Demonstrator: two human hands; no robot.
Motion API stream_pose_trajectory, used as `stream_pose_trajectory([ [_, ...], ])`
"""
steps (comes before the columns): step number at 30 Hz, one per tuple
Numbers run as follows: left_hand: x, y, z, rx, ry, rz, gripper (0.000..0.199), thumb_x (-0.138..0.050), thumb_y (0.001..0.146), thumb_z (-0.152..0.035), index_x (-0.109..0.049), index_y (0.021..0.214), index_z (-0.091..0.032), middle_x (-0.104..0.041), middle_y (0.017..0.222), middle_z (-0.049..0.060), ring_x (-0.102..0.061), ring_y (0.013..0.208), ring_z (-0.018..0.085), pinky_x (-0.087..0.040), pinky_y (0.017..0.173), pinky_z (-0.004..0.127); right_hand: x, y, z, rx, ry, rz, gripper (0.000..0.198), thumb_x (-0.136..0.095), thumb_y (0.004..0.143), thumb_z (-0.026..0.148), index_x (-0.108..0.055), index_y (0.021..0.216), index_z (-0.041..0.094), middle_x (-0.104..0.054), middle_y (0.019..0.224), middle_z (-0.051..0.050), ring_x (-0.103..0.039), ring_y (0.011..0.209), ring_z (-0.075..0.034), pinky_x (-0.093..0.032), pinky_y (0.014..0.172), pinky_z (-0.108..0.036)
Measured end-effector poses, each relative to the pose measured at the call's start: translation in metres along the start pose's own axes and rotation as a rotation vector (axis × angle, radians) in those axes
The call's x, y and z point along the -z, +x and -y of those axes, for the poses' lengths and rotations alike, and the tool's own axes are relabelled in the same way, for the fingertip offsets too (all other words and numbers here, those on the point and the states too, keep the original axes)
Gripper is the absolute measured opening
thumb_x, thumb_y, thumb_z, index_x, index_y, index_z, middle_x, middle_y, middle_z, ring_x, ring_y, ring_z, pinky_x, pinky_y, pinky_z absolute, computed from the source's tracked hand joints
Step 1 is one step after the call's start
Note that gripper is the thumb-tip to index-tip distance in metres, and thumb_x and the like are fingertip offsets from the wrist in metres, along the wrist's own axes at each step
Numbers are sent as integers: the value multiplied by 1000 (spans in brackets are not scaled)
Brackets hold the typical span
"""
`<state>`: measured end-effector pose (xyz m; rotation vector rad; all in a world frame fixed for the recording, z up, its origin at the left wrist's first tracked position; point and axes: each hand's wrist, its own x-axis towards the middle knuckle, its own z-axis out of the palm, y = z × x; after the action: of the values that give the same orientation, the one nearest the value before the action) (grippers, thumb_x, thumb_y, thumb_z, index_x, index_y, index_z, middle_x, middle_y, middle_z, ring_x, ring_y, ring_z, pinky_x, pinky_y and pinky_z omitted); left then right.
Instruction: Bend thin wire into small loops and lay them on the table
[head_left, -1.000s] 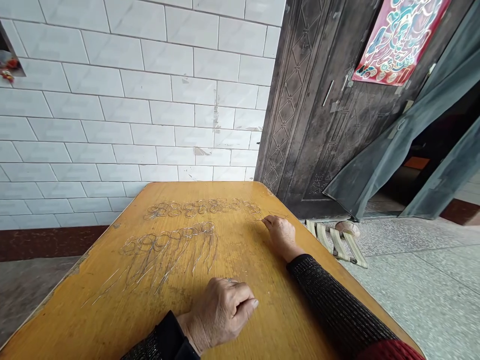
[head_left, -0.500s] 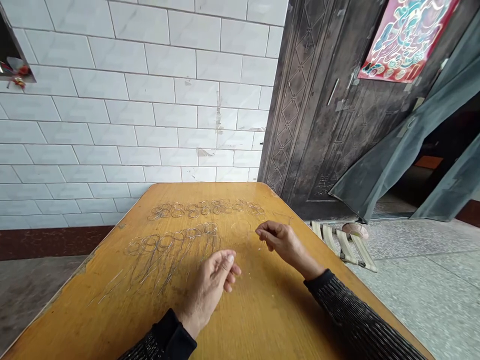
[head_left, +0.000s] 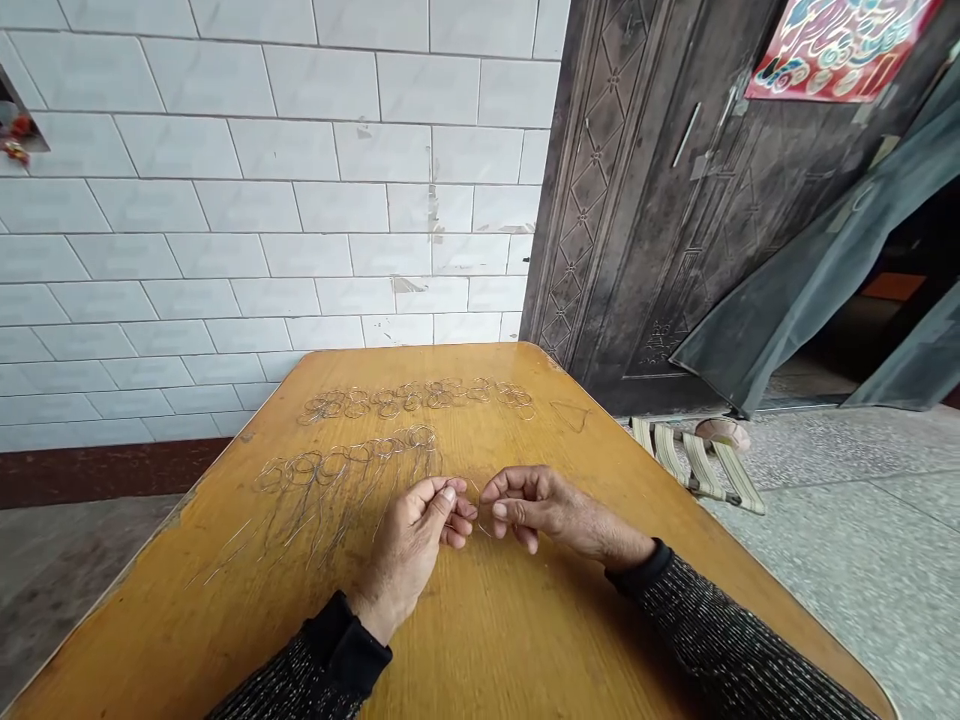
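Observation:
A thin curved wire (head_left: 481, 521) shows faintly in the narrow gap between my hands, above the table. My left hand (head_left: 417, 545) is closed, thumb pressed to forefinger in a pinch at one side of this wire. Facing it from the right, my right hand (head_left: 551, 510) has its fingers curled round and its thumb near the fingertips, at the wire's other side. Part of the wire is hidden by the fingers. Just left of my left hand lies a row of wire loops with long loose tails (head_left: 334, 465).
Farther back on the wooden table (head_left: 510, 640) runs a second row of coiled wire rings (head_left: 411, 397). A bent wire triangle (head_left: 571, 414) lies near the right edge. A strapped stool (head_left: 694, 460) stands on the floor to the right, and a tiled wall (head_left: 247, 200) is behind the table.
My right hand has moved left and slightly down, close to my left hand, and the thin wire is now between them. My left hand has risen slightly. The view has shifted a little.

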<state>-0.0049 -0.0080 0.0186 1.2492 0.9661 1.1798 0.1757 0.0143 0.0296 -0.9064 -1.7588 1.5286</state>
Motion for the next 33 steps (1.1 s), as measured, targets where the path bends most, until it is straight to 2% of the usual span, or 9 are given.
stream_pose_trajectory([
  [3,1,1,0,27,-73,-35,26,-55,77,-35,-58,88,-11,-61,73,5,-55,60,11,-45,54,23,2,-3,5,14,-68,37,35,-49,81,46,-58,85,12,-62,69,-2,-47,43,-4,-39,44,-18],
  [6,3,2,-1,32,-199,-108,26,-58,75,-34,-57,88,-11,-61,72,4,-55,58,10,-43,53,22,7,-4,6,39,-183,-74,44,-36,86,49,-59,80,12,-60,67,-2,-44,42,-5,-36,43,-19],
  [8,4,4,-2,29,-289,-145,24,-60,74,-32,-57,87,-12,-60,69,3,-54,57,9,-43,53,20,11,-3,4,24,-297,-110,40,-42,83,48,-60,80,12,-57,65,-1,-43,44,-5,-34,44,-19],
  [13,5,5,-3,45,-389,-152,23,-64,71,-30,-56,84,-12,-59,67,1,-54,56,8,-41,51,19,12,-3,-1,9,-658,17,27,-69,65,37,-63,82,17,-58,69,1,-50,60,-10,-37,54,-20],
  [17,3,3,-3,63,-377,-144,24,-65,70,-29,-56,83,-12,-60,67,2,-54,56,9,-42,51,19,6,-5,3,94,-949,30,11,-61,73,28,-64,78,19,-60,82,-2,-55,73,-13,-38,63,-22],
  [20,2,2,-4,92,-361,-128,25,-65,69,-30,-57,84,-11,-61,69,3,-55,58,9,-42,53,20,9,-3,0,60,-1122,-94,13,-54,78,26,-64,83,19,-60,86,-3,-57,72,-14,-37,62,-23],
  [25,1,1,-2,130,-321,-53,27,-64,71,-31,-57,87,-10,-63,78,8,-57,64,12,-44,58,23,29,2,-13,-212,-1365,-391,23,-45,85,34,-63,89,20,-60,88,-7,-60,74,-17,-36,58,-24],
  [29,0,0,-2,132,-286,-28,29,-61,74,-33,-57,90,-10,-64,84,11,-59,70,14,-45,64,26,34,0,-10,-237,-1371,-543,23,-45,85,35,-62,89,19,-60,91,-8,-60,77,-19,-37,58,-25],
  [33,1,-1,0,125,-248,-6,30,-58,76,-35,-57,93,-10,-64,86,11,-59,71,14,-45,64,26,21,-3,0,77,-977,-560,31,-38,88,36,-61,79,18,-60,77,-4,-57,68,-14,-38,59,-23],
])
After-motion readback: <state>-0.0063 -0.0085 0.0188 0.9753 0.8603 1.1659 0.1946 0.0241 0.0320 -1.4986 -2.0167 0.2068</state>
